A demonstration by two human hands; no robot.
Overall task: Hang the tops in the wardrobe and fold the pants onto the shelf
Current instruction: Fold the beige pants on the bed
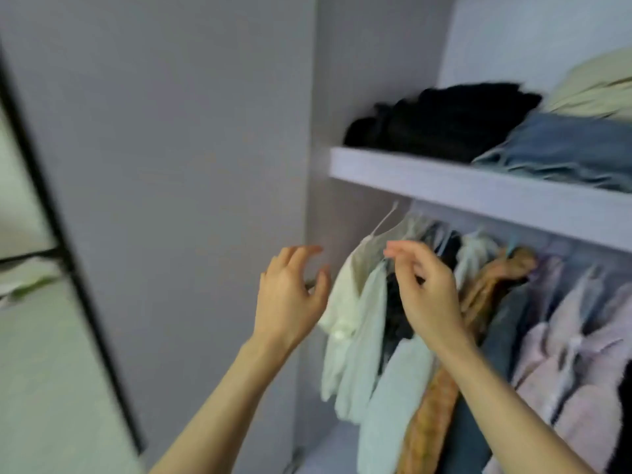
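Hands both empty before the wardrobe: my left hand [290,295] and right hand [424,289] hang loosely curled beside the cream top [345,302] on the rail, pants [564,148] folded on the shelf [478,193]; no legible writing.

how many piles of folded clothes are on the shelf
3: a black pile at the left, a blue denim pile to its right, a cream pile above the denim. More may lie beyond the frame's right edge.

Soft, even indoor light, no hard shadows. Motion blur smears the whole frame, heaviest on clothes above the shelf [478,189]. Edges bow slightly.
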